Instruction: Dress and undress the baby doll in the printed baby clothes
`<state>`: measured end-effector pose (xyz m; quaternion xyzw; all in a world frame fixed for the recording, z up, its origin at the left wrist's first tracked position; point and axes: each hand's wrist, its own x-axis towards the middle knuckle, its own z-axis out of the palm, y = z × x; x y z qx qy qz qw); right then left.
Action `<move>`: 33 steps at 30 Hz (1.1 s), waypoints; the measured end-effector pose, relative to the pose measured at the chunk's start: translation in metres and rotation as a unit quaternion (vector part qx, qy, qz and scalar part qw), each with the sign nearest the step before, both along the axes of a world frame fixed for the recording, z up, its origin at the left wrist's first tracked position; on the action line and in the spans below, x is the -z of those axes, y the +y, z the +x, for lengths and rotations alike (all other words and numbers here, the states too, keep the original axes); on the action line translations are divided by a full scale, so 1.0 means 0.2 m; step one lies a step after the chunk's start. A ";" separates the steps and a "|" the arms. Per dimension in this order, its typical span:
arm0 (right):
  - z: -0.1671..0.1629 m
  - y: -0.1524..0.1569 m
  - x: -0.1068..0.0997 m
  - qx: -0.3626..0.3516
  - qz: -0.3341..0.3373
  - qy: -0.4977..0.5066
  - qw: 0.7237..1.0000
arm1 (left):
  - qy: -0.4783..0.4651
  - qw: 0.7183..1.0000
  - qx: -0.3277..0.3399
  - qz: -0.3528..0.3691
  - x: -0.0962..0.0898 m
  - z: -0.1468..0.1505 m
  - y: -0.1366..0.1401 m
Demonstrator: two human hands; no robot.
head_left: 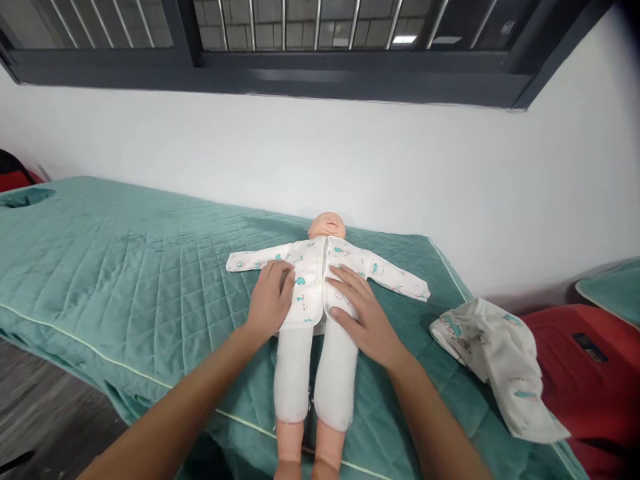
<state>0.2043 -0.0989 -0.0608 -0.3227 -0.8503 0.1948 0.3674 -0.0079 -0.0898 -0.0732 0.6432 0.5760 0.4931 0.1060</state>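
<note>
A baby doll (327,227) lies on its back on a teal quilted bed (125,267), head toward the wall, arms spread. It wears a white printed top (313,263) and has white cloth legs (310,373). My left hand (270,297) rests on the left side of the top, fingers curled at its front edge. Flat on the right side of the top, near its hem, lies my right hand (357,310) with fingers apart.
A crumpled white printed garment (500,363) hangs over the bed's right corner. A red object (585,360) stands to the right below it. A white wall and a dark barred window (320,40) lie behind. Dark floor (45,407) shows at the lower left.
</note>
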 end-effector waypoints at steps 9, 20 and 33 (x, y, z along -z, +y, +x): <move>0.04 -0.31 0.14 0.094 -0.101 0.093 0.986 | 0.087 0.988 0.052 -0.115 0.23 -0.17 -0.40; 0.03 -0.35 0.24 0.354 -0.130 0.097 0.921 | 0.140 0.976 0.081 -0.144 0.15 -0.16 -0.42; -0.01 -0.43 0.20 0.386 -0.117 0.000 0.915 | 0.028 0.986 0.105 -0.130 0.21 -0.21 -0.40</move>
